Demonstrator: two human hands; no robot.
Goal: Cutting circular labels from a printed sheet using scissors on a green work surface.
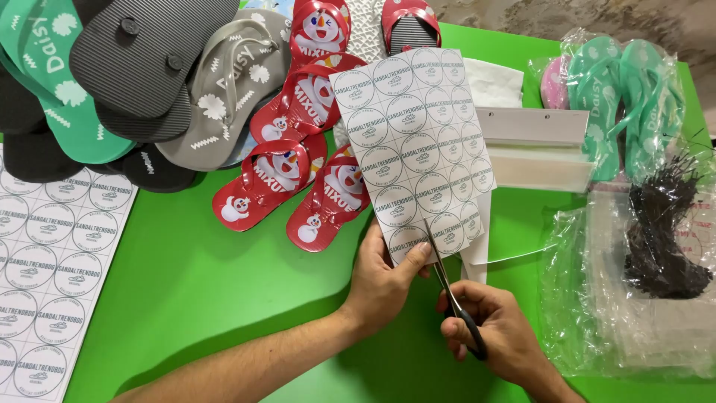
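Sticker sheet (418, 149) stands almost upright over the green table (209, 283), thin, light and floppy I think, so it is best held near the cut. Left hand (384, 280) pinches its lower edge at 6 o'clock. Right hand (496, 328) grips scissors (447, 280), blades biting that edge. Red sandals (298, 172) lie at 9 o'clock, bagged green sandals (626, 97) at 3 o'clock.

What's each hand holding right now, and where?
Left hand pinches the white sheet of round stickers at its bottom edge; right hand grips the black-handled scissors by the handles.
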